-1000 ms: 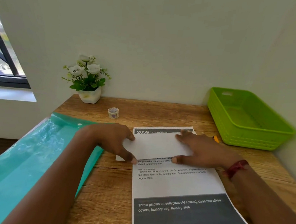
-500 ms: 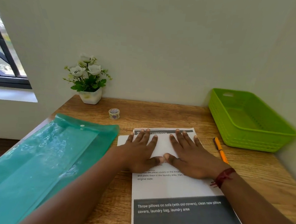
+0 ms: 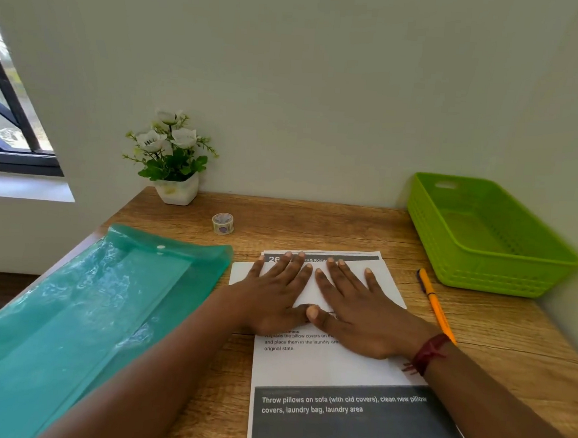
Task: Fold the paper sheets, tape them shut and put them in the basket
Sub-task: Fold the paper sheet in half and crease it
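Note:
A folded white paper (image 3: 311,290) lies across the top of a printed sheet (image 3: 338,376) on the wooden desk (image 3: 315,220). My left hand (image 3: 275,296) and my right hand (image 3: 353,309) press flat on the folded paper side by side, fingers straight and spread, thumbs touching. A small roll of patterned tape (image 3: 223,223) stands behind them to the left. The green basket (image 3: 482,266), with nothing in it, sits at the back right against the wall.
A teal plastic document folder (image 3: 86,307) covers the desk's left side and overhangs its edge. An orange pen (image 3: 434,300) lies between the paper and the basket. A white pot of flowers (image 3: 173,163) stands at the back left corner.
A second ago my hands gripped the folded paper's ends with curled fingers; they then flattened onto it, side by side. Since half a second ago they have hardly moved.

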`<state>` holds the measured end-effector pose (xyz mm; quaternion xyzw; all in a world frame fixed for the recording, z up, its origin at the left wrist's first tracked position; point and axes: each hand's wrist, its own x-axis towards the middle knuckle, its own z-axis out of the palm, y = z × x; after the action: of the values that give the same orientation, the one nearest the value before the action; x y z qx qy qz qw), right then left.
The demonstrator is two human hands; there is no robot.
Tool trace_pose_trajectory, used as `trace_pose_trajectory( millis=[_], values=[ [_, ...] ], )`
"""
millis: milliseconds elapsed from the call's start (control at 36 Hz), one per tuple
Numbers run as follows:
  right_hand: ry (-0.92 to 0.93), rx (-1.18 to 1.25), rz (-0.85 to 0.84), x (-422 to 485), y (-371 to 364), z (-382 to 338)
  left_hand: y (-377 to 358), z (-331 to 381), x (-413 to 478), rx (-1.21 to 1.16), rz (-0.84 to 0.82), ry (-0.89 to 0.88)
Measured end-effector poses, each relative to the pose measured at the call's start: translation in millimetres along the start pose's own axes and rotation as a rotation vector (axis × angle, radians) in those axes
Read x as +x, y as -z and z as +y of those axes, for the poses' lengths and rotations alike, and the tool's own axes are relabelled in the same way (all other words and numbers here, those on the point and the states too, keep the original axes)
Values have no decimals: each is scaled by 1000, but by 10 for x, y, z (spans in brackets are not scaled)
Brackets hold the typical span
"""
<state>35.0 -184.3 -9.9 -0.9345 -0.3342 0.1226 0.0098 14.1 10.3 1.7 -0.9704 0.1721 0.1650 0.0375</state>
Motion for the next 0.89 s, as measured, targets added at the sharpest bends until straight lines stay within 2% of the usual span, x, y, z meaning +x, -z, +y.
trace_pose_trajectory(
  millis=[333,694,889],
  values=[
    [12,18,43,25,-52,-31,-71,106,21,38,27,17],
    [-140,91,43,30,-25,160,-49,49,-10,-113,-9,245],
    [-226,80,57,55,-23,162,-41,-97,30,-117,-2,282]
  ],
)
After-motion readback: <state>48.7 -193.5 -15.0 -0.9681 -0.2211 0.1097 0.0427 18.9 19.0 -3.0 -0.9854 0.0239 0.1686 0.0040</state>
